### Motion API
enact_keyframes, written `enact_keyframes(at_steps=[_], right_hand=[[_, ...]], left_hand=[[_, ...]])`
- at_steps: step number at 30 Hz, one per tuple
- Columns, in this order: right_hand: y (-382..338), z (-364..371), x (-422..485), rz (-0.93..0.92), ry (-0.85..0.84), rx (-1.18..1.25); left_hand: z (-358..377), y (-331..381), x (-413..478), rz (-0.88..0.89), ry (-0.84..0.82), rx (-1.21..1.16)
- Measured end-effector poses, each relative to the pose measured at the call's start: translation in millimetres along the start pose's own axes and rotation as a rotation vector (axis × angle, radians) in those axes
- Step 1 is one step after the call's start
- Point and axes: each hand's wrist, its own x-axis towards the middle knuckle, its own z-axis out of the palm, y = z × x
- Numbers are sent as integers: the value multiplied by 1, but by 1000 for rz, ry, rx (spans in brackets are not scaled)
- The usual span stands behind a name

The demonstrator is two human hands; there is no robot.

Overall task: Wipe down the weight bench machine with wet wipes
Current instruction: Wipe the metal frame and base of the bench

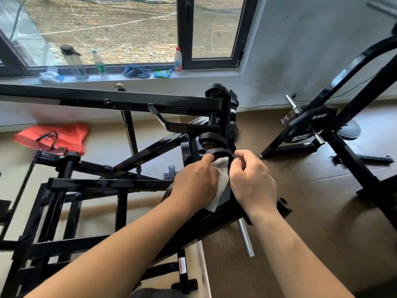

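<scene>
Wipe-down mid-frame: left hand (194, 183) grips wet wipe (221, 179) on black ring (219, 152), right hand (251, 179) pinches rim; next, probably rub round.

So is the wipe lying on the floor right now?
No, the left hand holds the wipe against the black machine, next to the right hand and well above the floor.

Weight bench machine (137, 104): glossy blk painted metal. Wet wipe (221, 181): white, soft, creased. Plate peg (245, 237): bare smooth steel. Weight plate (309, 125): matt blk. Floor (311, 201): smooth brown.
</scene>
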Motion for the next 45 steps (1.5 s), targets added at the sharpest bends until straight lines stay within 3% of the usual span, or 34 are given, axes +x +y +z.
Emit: enact_keyframes(at_steps=[2,5,8,14,17,22,26,30,33,40,45], right_hand=[[1,0,-1,-4,24,21],[3,1,-1,-19,28,27],[2,0,-3,-21,28,42],[3,-2,-3,-11,64,104],[4,-2,-1,15,69,151],[4,2,3,21,28,38],[6,5,9,39,-81,-139],[5,5,11,8,-128,-174],[4,10,7,-65,-106,-250],[11,28,-13,-435,23,-577],[13,28,-14,-478,67,-620]], left_hand=[[4,-8,-2,5,141,-1],[8,-12,-1,182,278,10],[5,-7,0,342,150,-52],[-4,-15,-1,363,-122,-81],[-2,-14,4,423,-283,26],[2,0,24,461,-420,108],[-14,-25,-7,390,-436,101],[-39,-62,-51,189,-498,121],[-41,-52,-46,89,-517,108],[-41,-45,-48,16,-442,85],[-61,-57,-109,-87,-472,64]])
